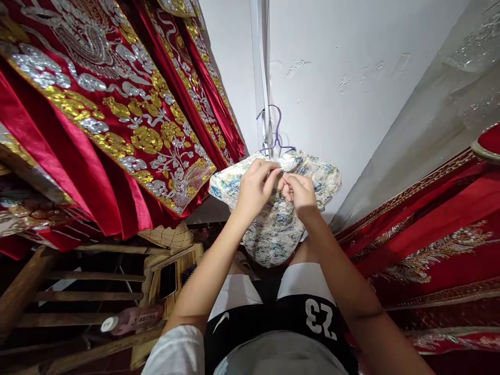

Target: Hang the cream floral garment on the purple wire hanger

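A small floral brocade garment [273, 229], white with blue and gold flowers, hangs on a purple wire hanger [276, 133] against the white wall. My left hand [255, 187] pinches the fabric near the collar, fingers closed on it. Touching it from the right, my right hand [299, 191] is also pinched shut on the same collar area. What exactly sits between the fingertips is too small to make out.
Red robes with gold and silver embroidery [117, 114] hang at the left, and more red embroidered cloth [429, 234] at the right. A wooden chair [167, 271] with a phone and a pink bottle [133, 319] stands lower left. My black shorts marked 23 show below.
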The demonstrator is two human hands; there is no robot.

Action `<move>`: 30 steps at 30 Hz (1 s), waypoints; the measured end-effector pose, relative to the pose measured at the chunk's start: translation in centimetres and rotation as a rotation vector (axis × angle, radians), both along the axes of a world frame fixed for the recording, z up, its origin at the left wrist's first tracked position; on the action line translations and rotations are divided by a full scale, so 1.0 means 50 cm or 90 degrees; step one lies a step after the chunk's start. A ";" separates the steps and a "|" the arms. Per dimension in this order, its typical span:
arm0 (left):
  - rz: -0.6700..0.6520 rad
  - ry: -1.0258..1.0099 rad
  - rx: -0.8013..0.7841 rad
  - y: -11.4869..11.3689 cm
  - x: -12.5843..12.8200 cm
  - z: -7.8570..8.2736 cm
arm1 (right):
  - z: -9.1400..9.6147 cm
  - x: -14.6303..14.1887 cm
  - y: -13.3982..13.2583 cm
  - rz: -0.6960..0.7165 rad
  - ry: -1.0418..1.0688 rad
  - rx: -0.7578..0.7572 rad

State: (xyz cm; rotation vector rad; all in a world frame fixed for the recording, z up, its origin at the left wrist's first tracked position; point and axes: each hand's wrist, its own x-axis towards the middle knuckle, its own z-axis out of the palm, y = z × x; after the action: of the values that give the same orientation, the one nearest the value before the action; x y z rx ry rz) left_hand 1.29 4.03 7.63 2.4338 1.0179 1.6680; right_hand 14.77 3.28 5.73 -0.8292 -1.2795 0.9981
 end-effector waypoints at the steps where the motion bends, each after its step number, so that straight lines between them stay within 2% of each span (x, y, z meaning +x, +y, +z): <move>1: 0.012 0.011 0.017 0.000 0.003 0.004 | -0.010 0.000 0.008 -0.010 0.001 -0.006; 4: 0.083 -0.036 0.077 0.002 -0.010 0.011 | -0.055 0.003 0.027 -0.039 -0.013 -0.051; 6: 0.130 -0.155 0.084 0.011 -0.046 0.015 | -0.092 0.012 0.027 -0.044 -0.028 -0.088; 8: 0.132 -0.358 0.017 0.024 -0.099 0.011 | -0.127 0.025 0.014 -0.045 -0.038 -0.113; 10: 0.072 -0.643 -0.139 0.037 -0.155 -0.007 | -0.156 0.034 -0.009 -0.042 -0.033 -0.123; 12: 0.008 -0.895 -0.308 0.043 -0.197 -0.043 | -0.178 0.033 -0.034 -0.030 -0.016 -0.123; 13: -0.007 -0.974 -0.371 0.043 -0.208 -0.068 | -0.187 0.029 -0.045 -0.019 -0.004 -0.123; 15: -0.017 -1.056 -0.444 0.035 -0.210 -0.126 | -0.206 0.018 -0.064 -0.009 0.029 -0.139; 18: -0.042 -1.162 -0.526 0.009 -0.178 -0.218 | -0.239 0.011 -0.086 -0.024 0.080 -0.191; 21: -0.035 -1.217 -0.552 -0.023 -0.134 -0.288 | -0.274 0.034 -0.110 0.004 0.059 -0.247; 23: -0.056 -1.208 -0.541 -0.042 -0.110 -0.312 | -0.290 0.059 -0.128 0.063 0.007 -0.287; 25: -0.115 -1.150 -0.524 -0.060 -0.090 -0.317 | -0.298 0.078 -0.143 0.148 -0.053 -0.329; 27: -0.197 -1.047 -0.505 -0.079 -0.071 -0.308 | -0.301 0.083 -0.149 0.220 -0.102 -0.358; 28: -0.236 -0.990 -0.497 -0.089 -0.061 -0.300 | -0.301 0.079 -0.148 0.231 -0.114 -0.361; 30: -0.293 -0.882 -0.495 -0.114 -0.038 -0.279 | -0.300 0.060 -0.141 0.187 -0.096 -0.336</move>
State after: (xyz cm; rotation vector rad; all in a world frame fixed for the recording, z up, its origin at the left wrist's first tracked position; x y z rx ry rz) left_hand -0.64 -1.65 -6.33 0.6105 0.5583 1.6959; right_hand 17.79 -3.78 -9.26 -1.1534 -1.3070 1.5733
